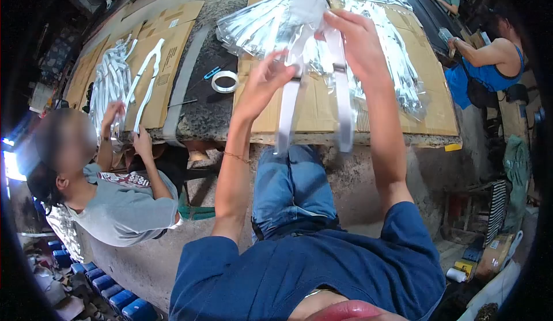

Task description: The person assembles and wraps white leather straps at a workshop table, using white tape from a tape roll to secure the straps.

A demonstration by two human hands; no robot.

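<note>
Head view: white strap (pixel 288 108) held up in front of the wearer, its two tails hanging side by side over the near table edge, lower ends blurred. Right hand (pixel 358 40) has thumb and fingers closed on the strap near where the tails meet. Left hand (pixel 263 84) is at the left-hand tail, thumb beside a dark slider (pixel 296 73); blur prevents telling whether the grip is firm. Second slider (pixel 339 67) sits on the other tail. Behind: heap of white straps and clear plastic (pixel 397 62), spread on cardboard (pixel 397 125). Left of the heap, on the dark tabletop (pixel 199 111): tape roll (pixel 226 90), with a blue-handled tool (pixel 212 73) just beside it. Farther left, a co-worker in grey (pixel 124 206) handles another white strap (pixel 148 95).
</note>
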